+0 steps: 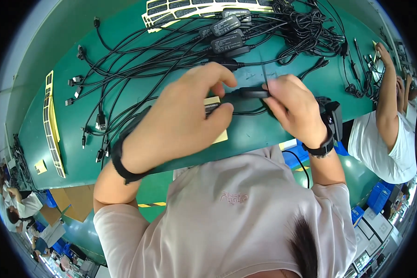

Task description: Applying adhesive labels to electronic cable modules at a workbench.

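Note:
A black USB cable with a flat inline box (254,92) is held above the green table. My right hand (294,111) is closed, thumb and fingers pinching the box's right end and the cable there. My left hand (183,109) is left of the box, its thumb and index finger apart with a gap between them. Below that hand, and partly hidden by it, lies a small yellow label sheet (221,137) with black labels. A thin dark strand of cable (264,69), blurred, rises beside my right fingertips.
Several similar cables with inline boxes (227,42) lie beyond my hands, their bundled ends (306,32) to the right. Label sheets (171,10) lie at the far edge, and a label strip (52,123) at the left. A co-worker (384,134) stands at the right.

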